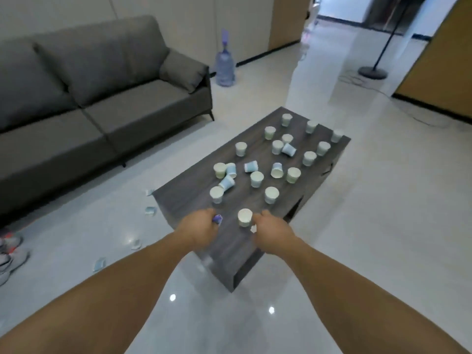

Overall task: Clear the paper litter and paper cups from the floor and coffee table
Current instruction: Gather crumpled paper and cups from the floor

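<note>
Several paper cups, some upright and some tipped over, are scattered across the dark wooden coffee table [258,246]. The nearest cup [244,217] stands upright by the table's near end. My left hand [203,229] is over the near end, its fingers curled round a small blue-and-white piece of paper [217,219]. My right hand [270,229] is just right of the nearest cup, with a small white scrap [253,229] at its fingers; its hold is unclear. Paper litter lies on the floor: by the table corner [150,211], further left [136,244] and nearer me [99,264].
A grey sofa [102,103] fills the left side. A water bottle [224,65] stands by the far wall. Shoes [10,251] lie at the left edge. A lamp stand [373,72] with a cable sits at the far right on the glossy white floor.
</note>
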`<state>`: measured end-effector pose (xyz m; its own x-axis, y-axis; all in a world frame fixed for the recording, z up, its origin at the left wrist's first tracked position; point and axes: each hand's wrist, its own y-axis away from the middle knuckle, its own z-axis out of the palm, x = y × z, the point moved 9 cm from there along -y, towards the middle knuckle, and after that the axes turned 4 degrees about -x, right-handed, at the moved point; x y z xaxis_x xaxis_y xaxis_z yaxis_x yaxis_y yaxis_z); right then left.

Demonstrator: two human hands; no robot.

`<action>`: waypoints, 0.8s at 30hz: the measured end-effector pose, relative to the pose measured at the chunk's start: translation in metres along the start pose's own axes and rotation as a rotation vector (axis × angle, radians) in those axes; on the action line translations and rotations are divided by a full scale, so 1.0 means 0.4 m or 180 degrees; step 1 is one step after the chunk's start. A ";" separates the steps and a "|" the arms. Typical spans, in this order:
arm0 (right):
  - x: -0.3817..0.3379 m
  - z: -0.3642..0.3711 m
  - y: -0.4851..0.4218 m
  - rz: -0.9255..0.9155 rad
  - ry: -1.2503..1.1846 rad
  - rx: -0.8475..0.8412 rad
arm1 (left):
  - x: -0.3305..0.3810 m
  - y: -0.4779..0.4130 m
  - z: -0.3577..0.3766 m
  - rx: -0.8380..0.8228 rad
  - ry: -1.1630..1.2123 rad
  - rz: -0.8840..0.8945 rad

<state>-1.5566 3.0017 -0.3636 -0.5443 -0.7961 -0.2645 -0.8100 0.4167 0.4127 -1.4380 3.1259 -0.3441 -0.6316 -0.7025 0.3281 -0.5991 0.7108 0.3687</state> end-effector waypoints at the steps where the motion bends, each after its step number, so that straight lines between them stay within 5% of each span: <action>1: 0.120 -0.013 0.029 0.0177 -0.0090 0.0058 | 0.122 -0.031 0.028 -0.0138 -0.0156 0.0189; 7: 0.653 -0.125 0.185 0.0985 -0.0461 0.0283 | 0.711 -0.164 0.166 -0.0421 -0.0594 0.1192; 24: 1.626 -0.432 0.326 0.2879 -0.1266 0.0979 | 1.793 -0.695 0.339 -0.1010 -0.1177 0.2899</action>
<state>-1.9785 2.4624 -0.3311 -0.9648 0.0495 -0.2582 -0.0528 0.9257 0.3745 -1.7912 2.4294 -0.3290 -0.9248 0.1905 0.3295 0.3055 0.8877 0.3444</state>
